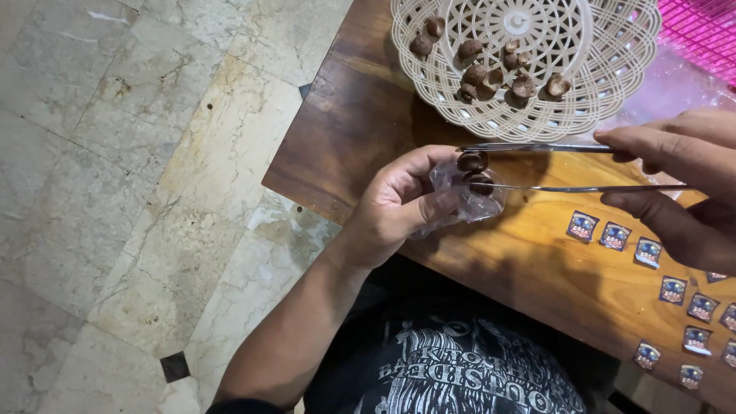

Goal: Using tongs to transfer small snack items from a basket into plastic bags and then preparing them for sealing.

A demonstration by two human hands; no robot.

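My left hand [399, 201] holds a small clear plastic bag [469, 201] open over the wooden table [360, 130]. A brown round nut-like piece [481, 183] sits in the bag's mouth. My right hand [675, 180] grips long metal tweezers [567, 165] whose tips reach the bag. The tweezer arms are spread, with a second brown piece [472, 161] at the upper tip. Just above stands a cream lattice basket [460, 100] holding several more brown pieces [491, 73].
Several small dark blue square stickers [648, 251] lie in rows on the table at the right. A pink mesh object [701, 27] is at the top right corner. Marble floor tiles [138, 192] fill the left side. My dark printed shirt [452, 368] shows at the bottom.
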